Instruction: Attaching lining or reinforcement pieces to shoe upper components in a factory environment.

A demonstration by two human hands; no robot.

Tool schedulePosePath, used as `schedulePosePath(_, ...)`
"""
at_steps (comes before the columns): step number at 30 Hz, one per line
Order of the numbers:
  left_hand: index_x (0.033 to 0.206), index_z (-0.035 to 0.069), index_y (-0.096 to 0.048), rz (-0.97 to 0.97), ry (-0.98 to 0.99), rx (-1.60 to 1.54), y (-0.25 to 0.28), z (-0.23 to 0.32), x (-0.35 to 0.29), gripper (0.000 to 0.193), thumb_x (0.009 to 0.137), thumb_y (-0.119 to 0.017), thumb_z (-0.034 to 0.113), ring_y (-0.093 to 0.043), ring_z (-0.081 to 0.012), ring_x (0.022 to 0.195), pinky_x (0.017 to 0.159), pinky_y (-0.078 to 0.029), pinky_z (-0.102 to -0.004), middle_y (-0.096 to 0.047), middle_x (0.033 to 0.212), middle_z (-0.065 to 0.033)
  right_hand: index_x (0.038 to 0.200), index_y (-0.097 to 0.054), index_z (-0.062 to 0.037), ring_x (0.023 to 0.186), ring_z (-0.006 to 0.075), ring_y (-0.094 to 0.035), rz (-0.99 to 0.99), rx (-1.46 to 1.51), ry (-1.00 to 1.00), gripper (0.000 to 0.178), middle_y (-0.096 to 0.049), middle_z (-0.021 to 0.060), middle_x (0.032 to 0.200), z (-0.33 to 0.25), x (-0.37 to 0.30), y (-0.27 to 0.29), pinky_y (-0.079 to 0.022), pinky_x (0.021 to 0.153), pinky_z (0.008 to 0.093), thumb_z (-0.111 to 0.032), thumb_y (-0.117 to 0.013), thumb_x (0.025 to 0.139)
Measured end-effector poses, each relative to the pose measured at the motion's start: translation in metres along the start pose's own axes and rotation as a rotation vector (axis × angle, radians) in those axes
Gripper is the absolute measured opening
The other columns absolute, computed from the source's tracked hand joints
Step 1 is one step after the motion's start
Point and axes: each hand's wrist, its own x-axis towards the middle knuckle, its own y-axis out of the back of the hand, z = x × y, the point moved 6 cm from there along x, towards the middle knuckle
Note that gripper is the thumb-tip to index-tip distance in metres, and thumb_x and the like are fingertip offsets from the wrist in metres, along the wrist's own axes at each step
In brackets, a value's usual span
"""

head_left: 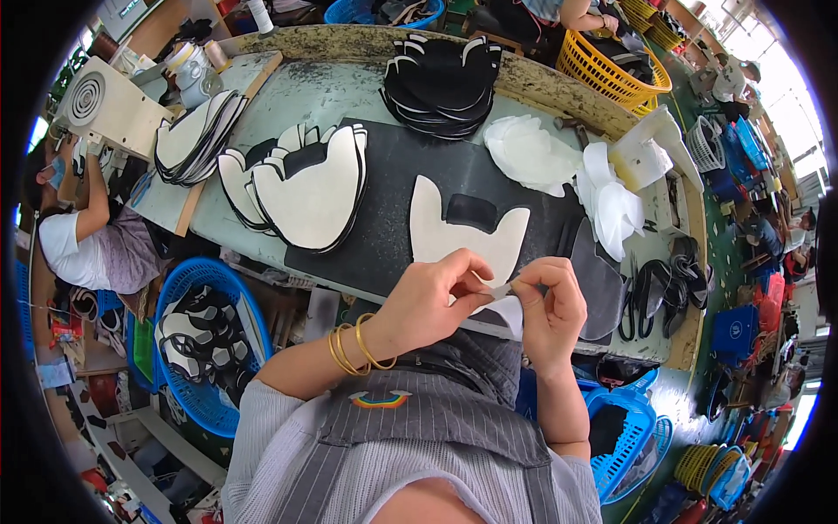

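My left hand (pixel 436 295), with gold bangles on its wrist, and my right hand (pixel 552 310) are close together over the table's near edge. Both are closed in a pinch, fingertips almost meeting. A thin white piece (pixel 506 316) hangs just below the fingers and seems held between them; its upper edge is hidden. Just beyond my hands a cream U-shaped shoe upper piece (pixel 471 240) lies flat on the black mat (pixel 384 201), with a black patch (pixel 472 212) at its notch. Left of it are stacked cream upper pieces (pixel 310 201).
Black-lined pieces (pixel 441 83) are piled at the back. Thin white sheets (pixel 532 153) lie to the right, near black straps (pixel 655 288). A blue basket (pixel 223 271) stands left of me. Another person (pixel 100 227) sits at a machine on the far left.
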Motion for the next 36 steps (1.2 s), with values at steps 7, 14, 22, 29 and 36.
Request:
schedulePosePath(7, 0.098, -0.001, -0.065, -0.062, 0.311, -0.487, -0.003, -0.029, -0.001, 0.016, 0.082, -0.067, 0.003, -0.063, -0.0089, 0.079, 0.07, -0.051, -0.0221, -0.068, 0.087, -0.0056, 0.116, -0.048, 0.0036, 0.1, 0.0183, -0.057, -0.213, 0.624, -0.429, 0.026, -0.059, 0.01, 0.106, 0.04, 0.001, -0.013, -0.043, 0.09, 0.029, -0.006, -0.049, 0.091)
schedulePosePath(14, 0.102, 0.002, -0.061, 0.046, 0.378, -0.77, 0.008, -0.047, -0.004, 0.016, 0.092, -0.058, 0.014, -0.063, -0.0116, 0.081, 0.073, -0.053, -0.0256, -0.065, 0.091, -0.0043, 0.086, -0.059, 0.0008, 0.069, 0.0089, -0.058, -0.313, 0.3, -0.672, 0.02, -0.062, 0.0038, 0.078, 0.077, -0.035, 0.012, -0.047, 0.063, 0.0224, -0.004, -0.074, 0.074)
schedulePosePath(22, 0.099, 0.003, -0.06, 0.197, 0.435, -0.841, 0.022, -0.066, -0.012, 0.016, 0.094, -0.052, 0.016, -0.064, -0.0114, 0.076, 0.066, -0.056, -0.0254, -0.065, 0.089, -0.0049, 0.099, -0.055, 0.0, 0.082, 0.0097, -0.061, -0.182, 0.423, -0.5, 0.014, -0.064, 0.005, 0.091, 0.072, -0.001, -0.01, -0.049, 0.072, 0.0229, 0.001, -0.06, 0.086)
schedulePosePath(29, 0.095, -0.002, -0.063, 0.236, 0.51, -0.262, 0.016, -0.136, -0.046, 0.013, 0.088, -0.062, 0.01, -0.062, -0.0078, 0.064, 0.056, -0.052, -0.0213, -0.065, 0.075, -0.0034, 0.097, -0.05, 0.0032, 0.074, 0.0088, -0.061, -0.263, 0.243, -0.644, 0.016, -0.064, 0.0067, 0.089, 0.132, -0.059, -0.032, -0.05, 0.059, 0.0222, 0.0, -0.061, 0.086)
schedulePosePath(36, 0.088, -0.003, -0.064, 0.232, 0.406, -0.044, 0.028, -0.14, -0.026, 0.015, 0.083, -0.066, 0.011, -0.063, -0.0107, 0.059, 0.056, -0.051, -0.0237, -0.065, 0.067, -0.0062, 0.096, -0.05, 0.0013, 0.065, 0.0069, -0.058, -0.288, 0.098, -0.681, 0.018, -0.063, 0.0064, 0.083, 0.14, -0.063, -0.038, -0.048, 0.053, 0.021, -0.003, -0.063, 0.085)
